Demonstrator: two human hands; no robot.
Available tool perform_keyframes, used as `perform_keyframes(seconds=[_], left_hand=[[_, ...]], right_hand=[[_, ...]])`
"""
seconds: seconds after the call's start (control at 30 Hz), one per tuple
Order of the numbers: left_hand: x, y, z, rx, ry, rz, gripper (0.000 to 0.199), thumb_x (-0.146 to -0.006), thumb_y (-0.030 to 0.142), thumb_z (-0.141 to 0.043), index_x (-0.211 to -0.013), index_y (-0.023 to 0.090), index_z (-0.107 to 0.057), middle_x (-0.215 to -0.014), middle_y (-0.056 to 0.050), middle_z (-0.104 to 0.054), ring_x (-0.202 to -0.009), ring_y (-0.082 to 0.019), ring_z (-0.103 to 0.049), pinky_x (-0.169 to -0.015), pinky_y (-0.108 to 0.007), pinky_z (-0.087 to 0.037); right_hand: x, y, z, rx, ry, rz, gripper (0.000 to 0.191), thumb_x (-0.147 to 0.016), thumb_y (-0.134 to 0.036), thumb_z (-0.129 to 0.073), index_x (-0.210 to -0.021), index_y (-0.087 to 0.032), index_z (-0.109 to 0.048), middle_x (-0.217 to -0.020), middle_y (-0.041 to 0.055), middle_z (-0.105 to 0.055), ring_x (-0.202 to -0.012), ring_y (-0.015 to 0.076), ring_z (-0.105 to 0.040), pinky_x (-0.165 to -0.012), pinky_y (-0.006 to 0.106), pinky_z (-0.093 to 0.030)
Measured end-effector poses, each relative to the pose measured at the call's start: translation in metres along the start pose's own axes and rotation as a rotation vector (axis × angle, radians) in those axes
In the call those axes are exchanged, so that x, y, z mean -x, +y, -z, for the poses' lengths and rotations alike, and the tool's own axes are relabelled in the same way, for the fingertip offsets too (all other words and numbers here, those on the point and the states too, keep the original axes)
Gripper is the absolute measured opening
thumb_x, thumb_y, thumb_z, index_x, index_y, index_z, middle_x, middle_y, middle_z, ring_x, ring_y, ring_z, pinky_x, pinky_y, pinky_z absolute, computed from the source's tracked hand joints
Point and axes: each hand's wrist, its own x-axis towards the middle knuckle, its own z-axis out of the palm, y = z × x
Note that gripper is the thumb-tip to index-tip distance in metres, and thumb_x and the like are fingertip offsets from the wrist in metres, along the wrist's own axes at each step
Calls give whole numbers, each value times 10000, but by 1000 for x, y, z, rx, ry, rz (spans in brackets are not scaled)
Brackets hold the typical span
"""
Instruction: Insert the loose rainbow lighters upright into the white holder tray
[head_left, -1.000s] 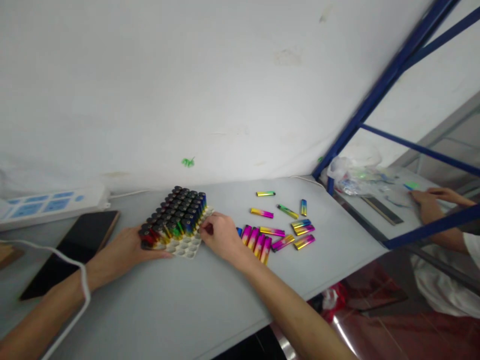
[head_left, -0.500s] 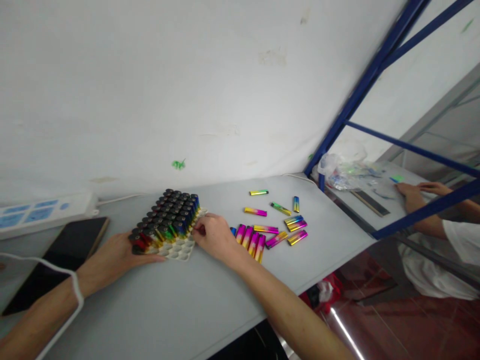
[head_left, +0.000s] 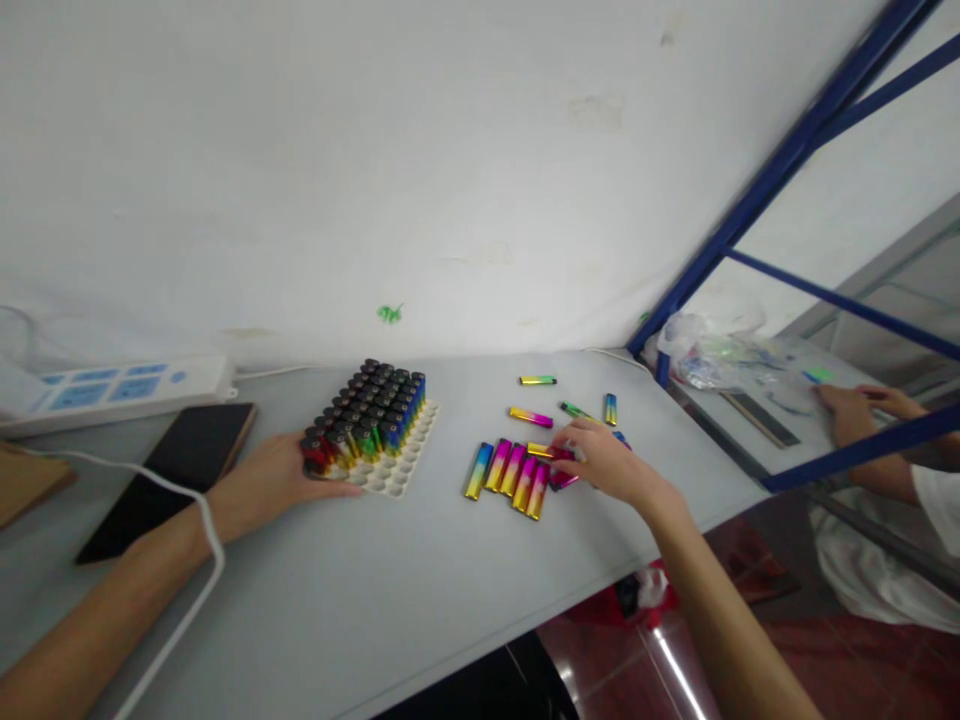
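Observation:
A white tray with rows of holes stands on the grey table, mostly filled with upright, black-topped, shiny coloured lighter bodies. Its front and right-hand holes are bare. My left hand grips the tray's near left corner, thumb along the front edge. To the right, my right hand is over the loose lighter bodies. Its thumb and forefinger are around the right end of a yellow-and-magenta lighter body. Just in front lies a slanted row of several more. Some pieces are hidden beneath my right hand.
A black phone and a white power strip lie at the left, with a white cable crossing above my left forearm. A blue metal frame rises at the right. Beyond it, another person's hands rest near plastic bags.
My right hand has moved from the tray's right edge rightward to the loose lighter bodies. My left hand stays on the tray. The view has shifted slightly left.

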Motion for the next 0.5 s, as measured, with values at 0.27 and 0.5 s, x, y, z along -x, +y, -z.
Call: perform_keyframes(seconds=[0.27, 0.5], left_hand=[[-2, -9, -5, -35, 21, -55, 796, -558, 877, -699, -955, 188, -741, -952, -126, -819, -962, -406, -773, -884, -438, -597], [1, -1, -1, 76, 37, -72, 707, -544, 770, -779, -970, 206, -763, -1001, -118, -838, -984, -410, -774, -901, -458, -615]], right_hand=[[-23, -10, -4, -397, 175, -41, 253, -1017, -447, -673, -1141, -227, -670, -857, 18, -740, -751, 198, -671, -716, 321, -500], [-78, -68, -15, -1118, 430, -17, 442, -843, -608, -816, -997, -198, -756, -781, 4, -666, -626, 129, -477, -579, 278, -408]])
